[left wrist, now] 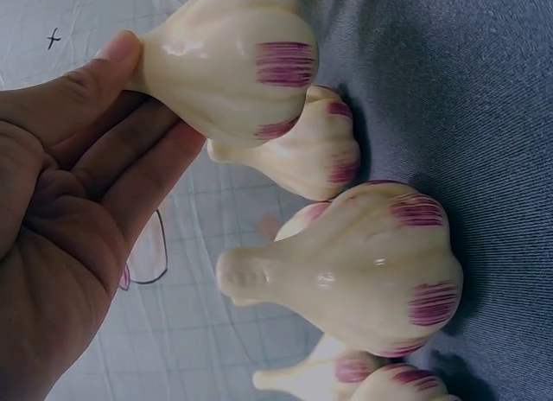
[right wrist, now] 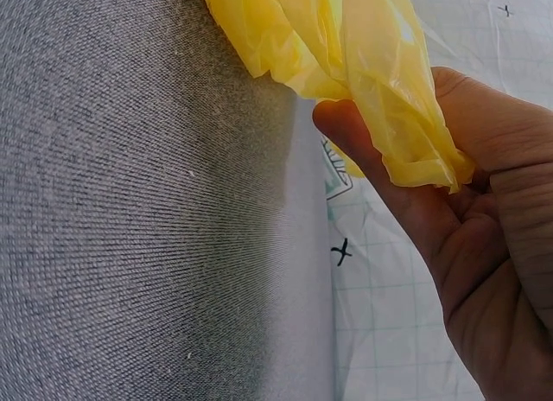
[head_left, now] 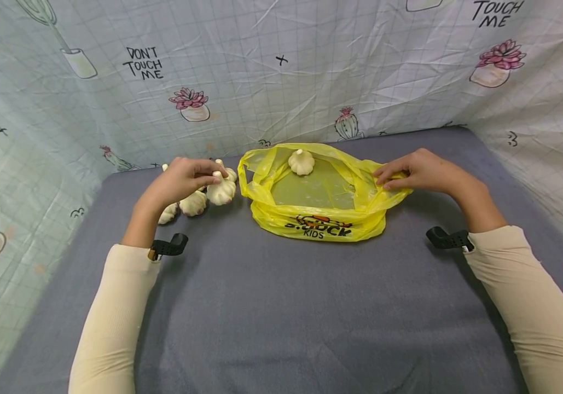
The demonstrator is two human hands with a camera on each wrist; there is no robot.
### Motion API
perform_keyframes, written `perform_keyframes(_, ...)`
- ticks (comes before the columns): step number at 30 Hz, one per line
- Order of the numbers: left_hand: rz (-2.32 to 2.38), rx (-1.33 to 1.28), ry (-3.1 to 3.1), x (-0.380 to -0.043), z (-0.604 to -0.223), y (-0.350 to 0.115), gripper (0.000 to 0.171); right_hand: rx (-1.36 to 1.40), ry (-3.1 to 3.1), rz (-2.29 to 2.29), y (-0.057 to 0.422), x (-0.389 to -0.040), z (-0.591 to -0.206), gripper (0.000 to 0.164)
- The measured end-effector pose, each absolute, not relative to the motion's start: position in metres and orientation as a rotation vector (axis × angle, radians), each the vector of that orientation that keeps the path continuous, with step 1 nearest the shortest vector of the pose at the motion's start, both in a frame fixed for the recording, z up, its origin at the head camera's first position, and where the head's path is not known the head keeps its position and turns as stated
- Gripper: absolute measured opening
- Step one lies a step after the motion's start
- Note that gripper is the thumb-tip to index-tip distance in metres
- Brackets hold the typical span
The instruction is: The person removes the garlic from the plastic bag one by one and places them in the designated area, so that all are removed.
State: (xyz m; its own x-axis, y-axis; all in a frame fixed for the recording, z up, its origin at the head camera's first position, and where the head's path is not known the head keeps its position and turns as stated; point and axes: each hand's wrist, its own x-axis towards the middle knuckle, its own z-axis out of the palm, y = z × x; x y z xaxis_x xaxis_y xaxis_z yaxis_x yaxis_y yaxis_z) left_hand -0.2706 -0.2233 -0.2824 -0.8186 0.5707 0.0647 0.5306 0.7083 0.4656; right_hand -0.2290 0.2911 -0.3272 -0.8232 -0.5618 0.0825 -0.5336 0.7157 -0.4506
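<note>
Between thumb and fingers, my left hand (head_left: pixel 183 178) pinches a garlic bulb (head_left: pixel 221 191) by its stem, left of the bag; the left wrist view shows this bulb (left wrist: pixel 233 64) raised off the cloth, with purple streaks on its base. Several more garlic bulbs (left wrist: pixel 363 267) lie beside and below it, partly hidden by the hand in the head view. A yellow plastic bag (head_left: pixel 318 224) stands with its mouth spread wide, and one garlic bulb (head_left: pixel 301 162) is inside near the back. My right hand (head_left: pixel 421 172) grips the bag's right edge, its yellow film (right wrist: pixel 393 98) bunched between thumb and fingers.
Grey cloth (head_left: pixel 281 306) covers the table. Behind and at the sides hangs a white curtain (head_left: pixel 251 71) printed with potted plants and lettering. Black straps (head_left: pixel 170 246) sit on both wrists, over beige sleeves (head_left: pixel 119 312).
</note>
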Motion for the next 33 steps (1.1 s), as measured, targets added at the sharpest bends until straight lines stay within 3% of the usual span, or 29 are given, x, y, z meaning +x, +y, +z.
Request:
perform_keyframes(14, 0.665, 0.878, 2.807, -0.282, -0.297, -0.228, 0.017, -0.926, 2.823, -0.743, 0.292, -0.23, -0.33, 0.015)
perform_keyframes(33, 0.632, 0.806, 2.711, -0.286, -0.299, -0.222, 0.032, -0.912, 2.843, -0.732, 0.292, -0.23, -0.334, 0.015)
